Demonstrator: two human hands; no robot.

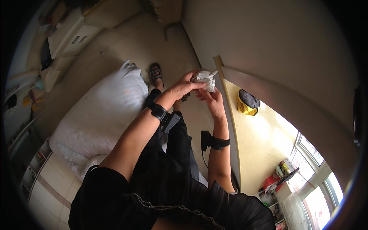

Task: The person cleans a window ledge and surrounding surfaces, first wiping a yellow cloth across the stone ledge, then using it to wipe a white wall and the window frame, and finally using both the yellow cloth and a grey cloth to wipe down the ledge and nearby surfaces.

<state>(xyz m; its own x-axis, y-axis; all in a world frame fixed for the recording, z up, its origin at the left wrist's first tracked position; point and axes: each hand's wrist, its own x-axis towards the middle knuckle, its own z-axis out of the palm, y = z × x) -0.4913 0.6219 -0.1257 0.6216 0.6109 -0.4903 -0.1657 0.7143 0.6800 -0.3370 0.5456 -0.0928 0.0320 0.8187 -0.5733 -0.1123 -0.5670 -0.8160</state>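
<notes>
A crumpled white bundle, thin like plastic film or cloth, is held up in front of me. My left hand grips it from the left, with the thumb across its front. My right hand pinches its lower edge with the fingertips. Both wrists wear black straps carrying small dark devices. Below and left of the hands lies a large, full white sack with a gathered top end. Its contents are hidden.
A cream-topped ledge runs along my right, with a yellow-and-grey fabric item on it. Various goods are piled near the window. A white cabinet stands far left. My sandalled foot is beside the sack.
</notes>
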